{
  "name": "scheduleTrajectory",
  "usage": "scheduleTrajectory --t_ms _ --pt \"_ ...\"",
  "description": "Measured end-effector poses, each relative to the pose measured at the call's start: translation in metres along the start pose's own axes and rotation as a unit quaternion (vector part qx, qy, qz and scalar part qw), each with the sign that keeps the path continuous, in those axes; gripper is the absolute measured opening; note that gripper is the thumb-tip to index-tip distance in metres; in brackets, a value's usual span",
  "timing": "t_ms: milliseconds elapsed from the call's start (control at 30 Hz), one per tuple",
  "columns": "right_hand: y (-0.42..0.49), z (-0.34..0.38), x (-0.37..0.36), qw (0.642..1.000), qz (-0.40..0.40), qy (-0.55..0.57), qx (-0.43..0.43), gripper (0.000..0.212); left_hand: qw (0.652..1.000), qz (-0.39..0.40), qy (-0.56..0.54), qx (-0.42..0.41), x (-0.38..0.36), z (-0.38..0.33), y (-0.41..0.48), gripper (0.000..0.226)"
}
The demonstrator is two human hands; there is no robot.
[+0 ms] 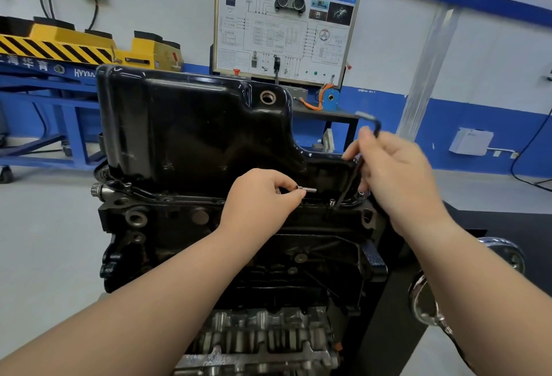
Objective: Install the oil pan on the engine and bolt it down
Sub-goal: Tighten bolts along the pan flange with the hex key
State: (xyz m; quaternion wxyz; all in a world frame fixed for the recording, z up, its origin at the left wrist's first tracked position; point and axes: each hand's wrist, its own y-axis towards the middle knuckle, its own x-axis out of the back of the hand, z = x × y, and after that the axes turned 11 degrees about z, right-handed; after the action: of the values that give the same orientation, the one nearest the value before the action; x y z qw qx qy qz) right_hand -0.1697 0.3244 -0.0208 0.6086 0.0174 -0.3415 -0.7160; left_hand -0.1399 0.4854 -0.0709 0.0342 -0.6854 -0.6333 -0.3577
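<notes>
1. Nearest you, a chrome handwheel (424,307) sits beside your right forearm, next to the engine (209,241).
2. Your left hand (263,196) pinches a loose bolt (307,189) over the pan's near flange.
3. Your right hand (394,172) grips a hex key (349,184), its tip down beside a standing bolt (332,203).
4. The oil pan (194,124) sits on the engine, hiding its far flange.
5. Behind stand a display board (283,23) and a yellow lift (74,43).

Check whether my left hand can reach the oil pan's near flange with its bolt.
Probably yes: the left hand pinches the bolt right above the flange, nothing between; the hex key stands farther right.
</notes>
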Motion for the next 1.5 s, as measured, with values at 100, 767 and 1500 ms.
scheduleTrajectory --t_ms 100,767,1500 --pt "0.001 0.007 0.008 0.995 -0.065 0.009 0.080 0.040 1.000 -0.002 0.020 -0.003 0.001 0.000 0.000 0.008" --pt "-0.006 -0.002 -0.010 0.997 -0.005 -0.012 0.082 0.029 0.976 -0.009 -0.214 0.040 -0.001 -0.009 0.003 0.006" --pt "0.000 -0.003 -0.005 0.994 0.036 -0.051 0.088 0.029 0.981 -0.094 -0.151 0.081 -0.030 -0.003 -0.009 0.012"
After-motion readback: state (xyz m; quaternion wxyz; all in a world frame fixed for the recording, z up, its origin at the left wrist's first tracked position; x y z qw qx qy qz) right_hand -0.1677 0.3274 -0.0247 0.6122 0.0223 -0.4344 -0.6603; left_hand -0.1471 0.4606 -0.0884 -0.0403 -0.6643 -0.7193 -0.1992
